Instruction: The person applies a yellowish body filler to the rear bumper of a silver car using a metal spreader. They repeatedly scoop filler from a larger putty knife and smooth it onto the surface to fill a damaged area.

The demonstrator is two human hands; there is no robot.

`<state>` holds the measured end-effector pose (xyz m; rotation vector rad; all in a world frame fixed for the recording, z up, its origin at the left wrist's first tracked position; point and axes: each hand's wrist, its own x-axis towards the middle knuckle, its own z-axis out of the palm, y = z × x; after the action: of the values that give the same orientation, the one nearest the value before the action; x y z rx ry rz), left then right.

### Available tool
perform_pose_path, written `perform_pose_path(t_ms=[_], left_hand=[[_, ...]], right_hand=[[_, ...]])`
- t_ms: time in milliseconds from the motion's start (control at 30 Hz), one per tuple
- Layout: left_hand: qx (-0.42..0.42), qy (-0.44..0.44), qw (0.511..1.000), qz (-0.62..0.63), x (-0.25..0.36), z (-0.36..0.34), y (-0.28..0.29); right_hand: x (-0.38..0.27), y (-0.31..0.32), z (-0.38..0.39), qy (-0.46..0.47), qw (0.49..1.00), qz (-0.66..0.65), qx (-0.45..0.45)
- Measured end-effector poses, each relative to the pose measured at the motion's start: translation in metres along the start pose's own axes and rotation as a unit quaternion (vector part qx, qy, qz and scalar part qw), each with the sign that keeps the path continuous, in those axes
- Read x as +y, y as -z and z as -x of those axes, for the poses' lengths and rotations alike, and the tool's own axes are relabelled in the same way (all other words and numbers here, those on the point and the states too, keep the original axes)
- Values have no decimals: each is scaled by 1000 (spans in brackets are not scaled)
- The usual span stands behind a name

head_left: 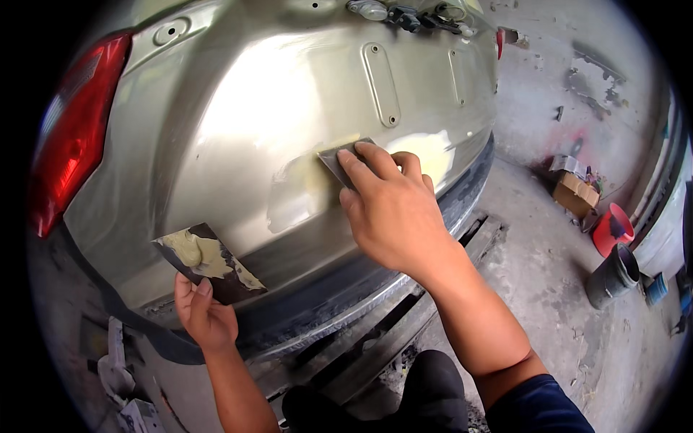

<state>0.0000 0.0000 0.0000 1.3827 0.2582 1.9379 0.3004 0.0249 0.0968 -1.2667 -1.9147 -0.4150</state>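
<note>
**Filler spread on a car's rear panel**

The right hand [393, 209] presses a scraper [338, 160] flat against the panel [238, 130], fingers closed over it, beside a pale filler patch [426, 153]. The left hand [204, 314] grips a board [209, 261] smeared with putty below, near the bumper edge [346, 303]. Bare floor [548, 245] lies right.

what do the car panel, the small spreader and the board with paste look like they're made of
Car panel: painted sheet metal, glossy gold-green, with sharp reflections. Spreader under the right hand: thin, stiff, dark, probably plastic or metal. Board in the left hand: flat, dark, unclear material, smeared with soft pale yellow paste.
</note>
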Motion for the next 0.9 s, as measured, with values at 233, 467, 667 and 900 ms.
perform_pose_path(t_ms=[233,467,667,900], left_hand=[[9,-5,1000,-1,2,5,-8],[0,0,1000,4,-3,3,-7],[0,-2,1000,-8,2,2,-4],[19,-2,1000,-25,2,2,-4]], right_hand=[[-31,-10,31,29,997,7,-67],[-24,-13,56,54,998,8,-43],[19,5,18,0,1000,-1,9],[15,-10,0,-12,999,-24,-33]])
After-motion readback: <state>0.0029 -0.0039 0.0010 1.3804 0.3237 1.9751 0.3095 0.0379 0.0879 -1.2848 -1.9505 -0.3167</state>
